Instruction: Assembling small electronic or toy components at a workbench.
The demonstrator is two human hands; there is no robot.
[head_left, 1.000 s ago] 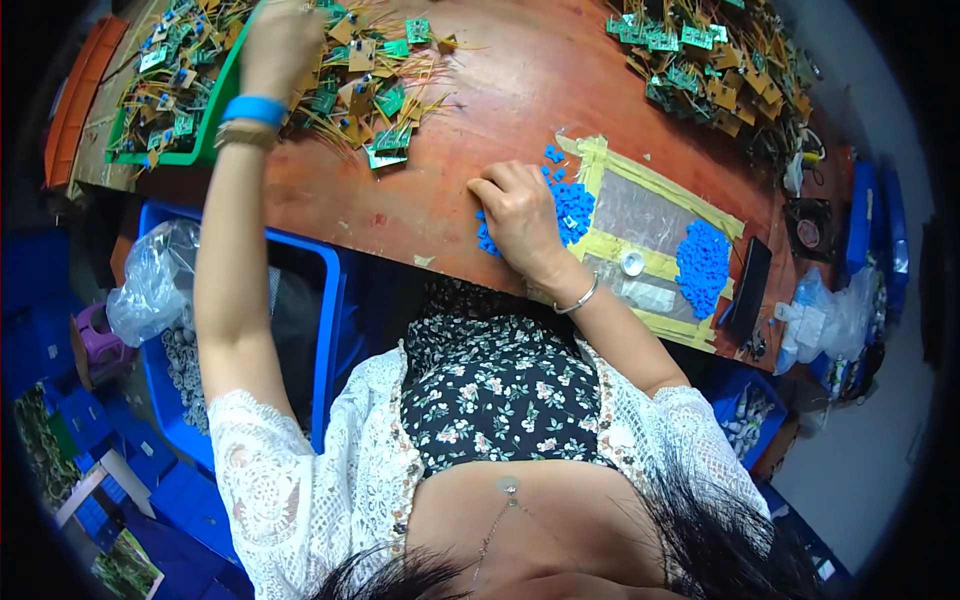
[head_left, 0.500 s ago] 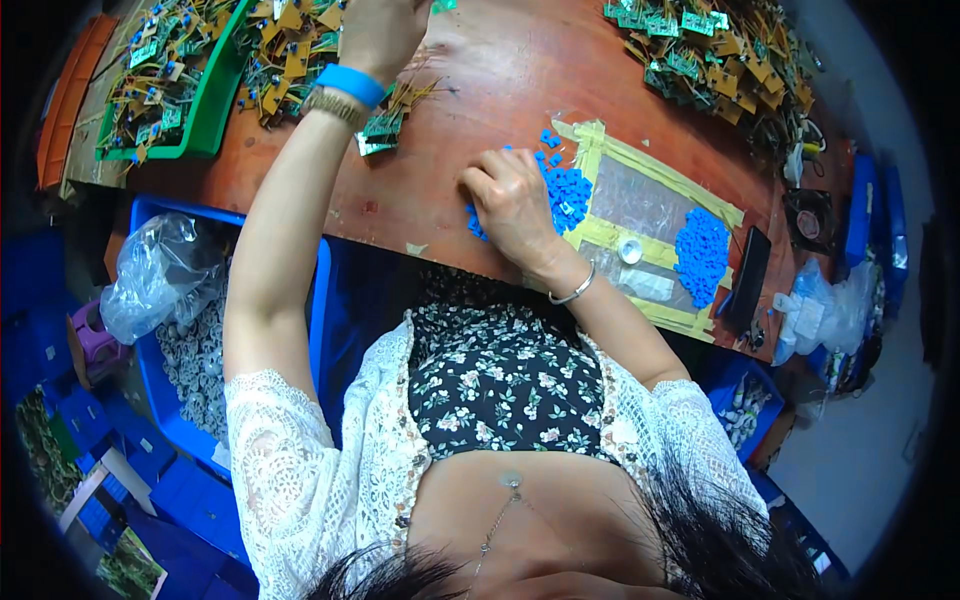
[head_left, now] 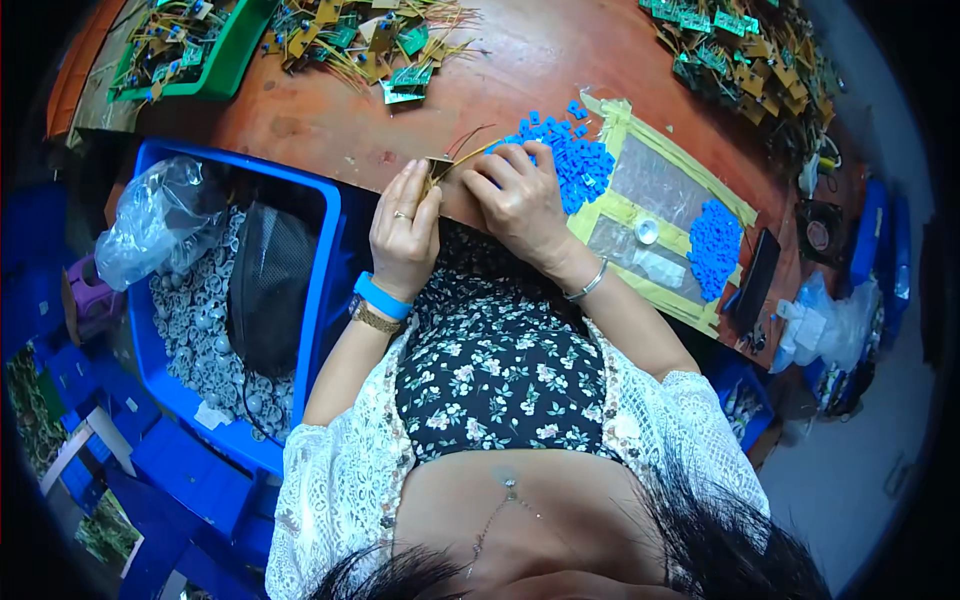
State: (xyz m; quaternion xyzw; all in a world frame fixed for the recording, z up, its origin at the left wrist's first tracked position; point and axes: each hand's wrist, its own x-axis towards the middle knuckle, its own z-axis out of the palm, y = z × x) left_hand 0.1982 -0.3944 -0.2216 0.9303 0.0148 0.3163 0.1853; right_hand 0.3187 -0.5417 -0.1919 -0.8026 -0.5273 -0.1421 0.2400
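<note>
At the near edge of the table, my left hand [head_left: 402, 225] is closed in a pinch on a small circuit board [head_left: 437, 168] with wires. The board's thin red and yellow wires [head_left: 474, 151] stick out to the right, above my right hand. My right hand [head_left: 520, 205] is close beside it with fingers curled and thumb toward the board; what its fingertips hold, if anything, is hidden. Just beyond my right hand lies a pile of small blue plastic pieces [head_left: 575, 155], some partly covered by the fingers.
Wired circuit boards lie heaped at the far left [head_left: 370, 45] and far right [head_left: 745, 60], with more in a green tray [head_left: 232, 60]. Yellow tape [head_left: 690, 165] frames a clear sheet bearing a second blue pile [head_left: 714, 250]. A blue bin [head_left: 330, 255] of grey parts stands left, below the table.
My left hand has come back from the far-left heap to the table's near edge, now with a circuit board. My right hand has stayed by the blue pieces, shifting only slightly.
</note>
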